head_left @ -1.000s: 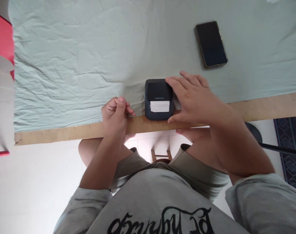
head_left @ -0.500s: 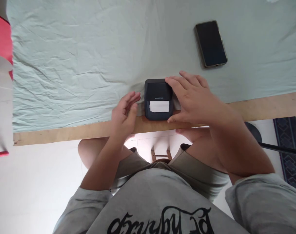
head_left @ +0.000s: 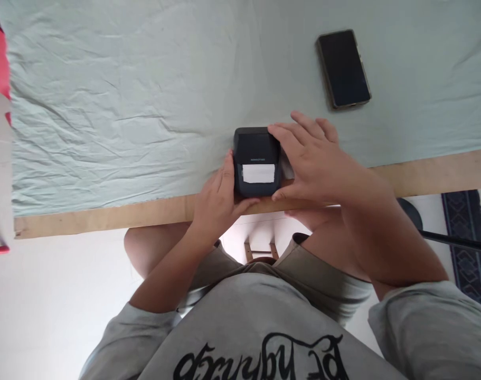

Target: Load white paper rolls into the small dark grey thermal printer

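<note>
A small dark box-like device [head_left: 256,145] with rounded corners rests at the table's near edge. A white paper strip [head_left: 258,173] shows on its lower half, under small pale lettering. Along the device's left side lie the fingers of my left hand [head_left: 216,200], its thumb at the near left corner. My right hand [head_left: 311,158] grips the right side, with a fingertip on the far right corner and the thumb at the near right corner.
A black phone [head_left: 344,68] in a clear case lies on the pale green cloth [head_left: 145,95] at the back right. The table's wooden edge [head_left: 105,217] runs across, above my legs. A red and white object is at the far left.
My left hand has moved right and now touches the device's left side; before, it was a little apart from it. My right hand has stayed on the device.
</note>
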`<action>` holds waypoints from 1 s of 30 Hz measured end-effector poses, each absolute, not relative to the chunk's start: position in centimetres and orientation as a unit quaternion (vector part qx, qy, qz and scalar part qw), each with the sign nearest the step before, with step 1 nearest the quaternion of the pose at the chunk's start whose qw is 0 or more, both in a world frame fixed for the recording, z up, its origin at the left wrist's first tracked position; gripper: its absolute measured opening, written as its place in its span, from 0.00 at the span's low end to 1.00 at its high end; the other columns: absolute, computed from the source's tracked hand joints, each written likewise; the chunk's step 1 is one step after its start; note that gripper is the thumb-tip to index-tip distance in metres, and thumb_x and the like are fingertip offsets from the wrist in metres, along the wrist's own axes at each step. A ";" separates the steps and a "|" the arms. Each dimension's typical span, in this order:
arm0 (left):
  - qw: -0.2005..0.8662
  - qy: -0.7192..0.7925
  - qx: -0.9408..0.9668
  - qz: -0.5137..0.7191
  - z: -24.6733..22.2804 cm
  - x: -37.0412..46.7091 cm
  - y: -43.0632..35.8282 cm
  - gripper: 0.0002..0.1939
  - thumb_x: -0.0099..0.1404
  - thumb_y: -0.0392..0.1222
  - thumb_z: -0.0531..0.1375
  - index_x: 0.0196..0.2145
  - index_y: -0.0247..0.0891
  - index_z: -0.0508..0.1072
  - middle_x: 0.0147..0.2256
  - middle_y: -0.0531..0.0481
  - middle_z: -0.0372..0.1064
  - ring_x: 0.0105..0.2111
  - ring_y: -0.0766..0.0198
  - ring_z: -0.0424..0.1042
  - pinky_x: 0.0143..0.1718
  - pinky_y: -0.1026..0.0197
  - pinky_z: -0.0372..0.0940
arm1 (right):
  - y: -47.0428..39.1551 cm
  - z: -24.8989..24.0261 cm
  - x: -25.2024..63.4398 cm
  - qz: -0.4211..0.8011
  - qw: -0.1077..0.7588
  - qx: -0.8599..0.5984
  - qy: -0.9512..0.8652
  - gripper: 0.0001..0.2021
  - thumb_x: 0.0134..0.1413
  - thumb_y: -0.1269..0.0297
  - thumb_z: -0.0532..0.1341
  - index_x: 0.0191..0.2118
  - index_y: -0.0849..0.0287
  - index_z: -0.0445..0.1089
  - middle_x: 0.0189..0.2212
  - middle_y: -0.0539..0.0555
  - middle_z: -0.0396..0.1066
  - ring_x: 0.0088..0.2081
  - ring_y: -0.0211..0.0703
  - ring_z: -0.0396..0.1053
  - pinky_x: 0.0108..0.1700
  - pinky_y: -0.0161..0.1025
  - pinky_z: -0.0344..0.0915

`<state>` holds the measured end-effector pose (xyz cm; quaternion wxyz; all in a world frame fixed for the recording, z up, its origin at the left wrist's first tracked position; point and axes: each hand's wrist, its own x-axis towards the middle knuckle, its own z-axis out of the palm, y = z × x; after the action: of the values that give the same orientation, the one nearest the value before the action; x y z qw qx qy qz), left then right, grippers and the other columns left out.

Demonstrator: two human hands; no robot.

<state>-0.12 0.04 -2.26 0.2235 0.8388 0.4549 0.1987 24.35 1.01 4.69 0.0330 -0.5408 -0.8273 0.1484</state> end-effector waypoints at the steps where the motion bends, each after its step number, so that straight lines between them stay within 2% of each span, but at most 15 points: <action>1: 0.219 0.456 0.839 0.201 -2.3 -0.1 0.0 0.58 0.66 0.75 0.55 0.74 0.27 0.43 0.68 0.23 0.59 0.65 0.38 0.67 0.61 0.43 0.67 | 1.0 4.7 24.3 0.143 0.033 -0.540 -0.829 0.50 0.52 0.43 0.65 0.74 0.55 0.45 0.71 0.64 0.57 0.75 0.74 0.45 0.71 0.75 0.42; 9: 0.229 0.455 0.835 0.209 -2.5 0.0 0.0 0.57 0.67 0.72 0.57 0.75 0.28 0.42 0.65 0.24 0.64 0.61 0.37 0.71 0.59 0.40 0.68 | 1.2 4.8 24.2 0.118 0.049 -0.526 -0.841 0.52 0.54 0.39 0.63 0.76 0.51 0.38 0.69 0.64 0.61 0.75 0.73 0.45 0.71 0.79 0.33; 18: 0.253 0.466 0.824 0.197 -1.9 -0.1 0.3 0.54 0.67 0.69 0.61 0.74 0.31 0.46 0.62 0.29 0.69 0.59 0.39 0.73 0.57 0.42 0.69 | 1.3 4.9 24.0 0.128 0.045 -0.526 -0.839 0.53 0.52 0.35 0.64 0.75 0.53 0.41 0.69 0.65 0.60 0.74 0.73 0.48 0.71 0.79 0.34; 25: 0.264 0.453 0.827 0.206 -2.5 -0.1 0.6 0.55 0.65 0.69 0.62 0.74 0.30 0.46 0.66 0.28 0.64 0.64 0.38 0.68 0.63 0.40 0.65 | 1.9 4.2 24.4 0.150 0.053 -0.527 -0.835 0.60 0.45 0.33 0.67 0.76 0.53 0.39 0.71 0.66 0.57 0.74 0.77 0.46 0.70 0.82 0.32; 30: 0.262 0.452 0.826 0.210 -2.8 -0.2 0.6 0.57 0.64 0.71 0.62 0.74 0.30 0.44 0.67 0.28 0.62 0.65 0.38 0.67 0.63 0.40 0.65 | 2.3 4.7 24.5 0.173 0.038 -0.538 -0.824 0.62 0.43 0.36 0.70 0.76 0.54 0.39 0.73 0.66 0.53 0.75 0.76 0.43 0.71 0.80 0.32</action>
<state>-0.24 0.65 -2.85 0.2615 0.8262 0.4524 0.2104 24.48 2.29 4.69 0.0384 -0.5380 -0.8241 0.1731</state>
